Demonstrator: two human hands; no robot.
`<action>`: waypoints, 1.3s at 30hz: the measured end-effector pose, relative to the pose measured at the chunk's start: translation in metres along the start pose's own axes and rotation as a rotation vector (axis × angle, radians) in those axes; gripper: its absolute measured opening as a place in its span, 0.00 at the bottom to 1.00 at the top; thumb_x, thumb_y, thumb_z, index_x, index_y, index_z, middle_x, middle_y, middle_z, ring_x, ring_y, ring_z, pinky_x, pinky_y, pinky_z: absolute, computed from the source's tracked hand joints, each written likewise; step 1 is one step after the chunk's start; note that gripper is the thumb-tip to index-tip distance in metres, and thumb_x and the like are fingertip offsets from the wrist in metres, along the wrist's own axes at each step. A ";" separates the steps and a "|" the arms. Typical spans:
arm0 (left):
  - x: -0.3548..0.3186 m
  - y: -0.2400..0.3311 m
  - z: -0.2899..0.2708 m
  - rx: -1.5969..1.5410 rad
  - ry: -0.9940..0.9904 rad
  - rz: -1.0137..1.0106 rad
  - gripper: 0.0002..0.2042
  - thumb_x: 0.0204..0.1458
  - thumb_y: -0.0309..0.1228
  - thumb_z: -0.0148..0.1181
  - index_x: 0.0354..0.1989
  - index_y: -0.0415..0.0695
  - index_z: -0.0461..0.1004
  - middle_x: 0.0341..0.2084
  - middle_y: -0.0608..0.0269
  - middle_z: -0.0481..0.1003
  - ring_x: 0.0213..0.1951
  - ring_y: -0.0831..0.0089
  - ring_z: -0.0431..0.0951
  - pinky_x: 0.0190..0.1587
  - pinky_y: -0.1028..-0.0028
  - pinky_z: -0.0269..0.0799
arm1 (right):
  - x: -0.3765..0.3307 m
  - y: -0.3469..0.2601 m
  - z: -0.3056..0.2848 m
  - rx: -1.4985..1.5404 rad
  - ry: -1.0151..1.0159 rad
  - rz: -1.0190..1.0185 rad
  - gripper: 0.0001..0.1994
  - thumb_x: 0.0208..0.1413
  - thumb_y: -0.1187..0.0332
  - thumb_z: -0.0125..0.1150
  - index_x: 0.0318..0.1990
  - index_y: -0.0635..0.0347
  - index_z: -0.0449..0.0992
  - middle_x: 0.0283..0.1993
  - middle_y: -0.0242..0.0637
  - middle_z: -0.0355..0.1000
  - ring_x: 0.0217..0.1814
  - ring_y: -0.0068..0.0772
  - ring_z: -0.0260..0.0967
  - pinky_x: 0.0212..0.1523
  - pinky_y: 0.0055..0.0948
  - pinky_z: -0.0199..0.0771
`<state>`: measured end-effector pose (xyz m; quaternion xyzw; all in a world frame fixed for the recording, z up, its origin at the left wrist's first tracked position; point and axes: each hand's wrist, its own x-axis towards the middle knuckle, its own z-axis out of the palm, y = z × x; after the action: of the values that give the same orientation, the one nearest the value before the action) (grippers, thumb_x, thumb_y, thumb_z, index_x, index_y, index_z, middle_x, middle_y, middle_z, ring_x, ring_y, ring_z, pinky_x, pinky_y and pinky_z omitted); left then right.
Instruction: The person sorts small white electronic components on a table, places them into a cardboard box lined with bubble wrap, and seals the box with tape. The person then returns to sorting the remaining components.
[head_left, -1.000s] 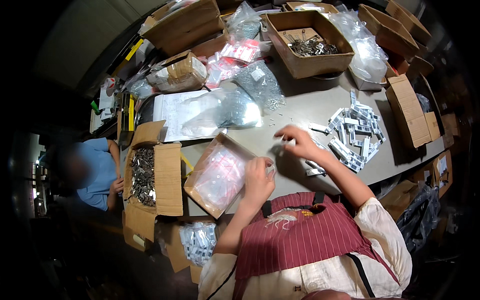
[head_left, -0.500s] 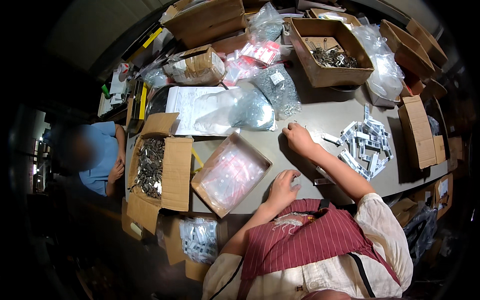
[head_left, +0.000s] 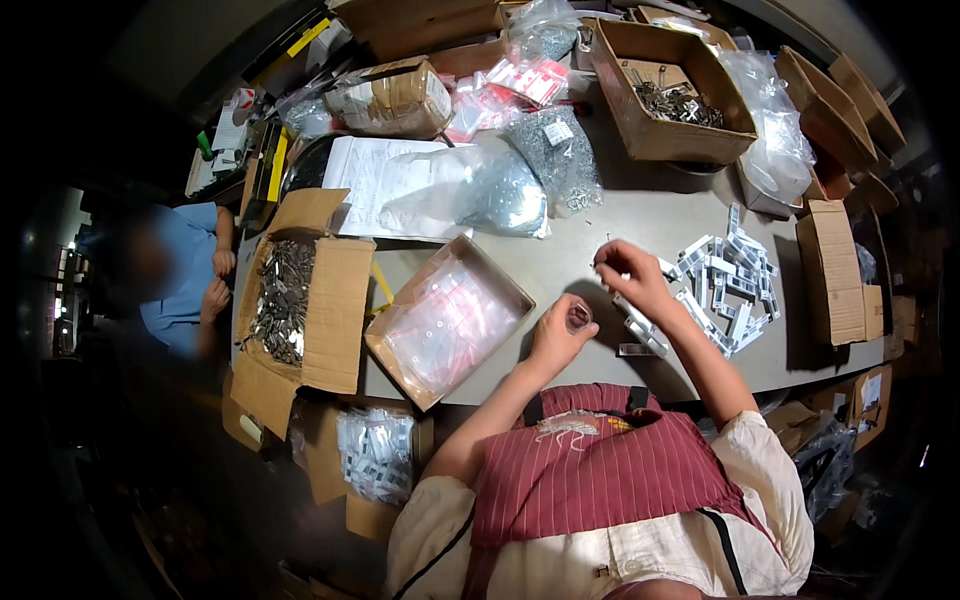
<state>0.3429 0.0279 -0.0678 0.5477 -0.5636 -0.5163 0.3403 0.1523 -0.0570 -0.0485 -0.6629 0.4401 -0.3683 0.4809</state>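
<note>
Leftward, box (head_left: 500,275); beyond left hand (head_left: 558,337), bags (head_left: 556,165)

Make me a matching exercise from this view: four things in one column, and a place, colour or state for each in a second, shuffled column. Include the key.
Things:
1. Left hand
2. Shallow open box
3. Loose pile of pale parts
4. Apron

Descriptions:
A. Dark red with thin pale stripes
B. To the right of the right hand
C. Between the shallow open box and the right hand
D. Tan, with clear bags inside

Right pairs: 1-C, 2-D, 3-B, 4-A
</note>
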 end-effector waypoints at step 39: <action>-0.005 -0.010 0.005 -0.134 -0.064 0.051 0.12 0.51 0.24 0.67 0.43 0.40 0.73 0.31 0.65 0.76 0.36 0.78 0.77 0.43 0.74 0.74 | -0.020 0.006 -0.059 -1.111 0.086 -0.086 0.13 0.45 0.72 0.64 0.41 0.62 0.78 0.40 0.43 0.74 0.50 0.49 0.71 0.51 0.43 0.72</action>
<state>0.3417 0.0346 -0.0774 0.4925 -0.5520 -0.5612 0.3711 0.0900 -0.0578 -0.0394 -0.8185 0.5596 -0.1271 0.0256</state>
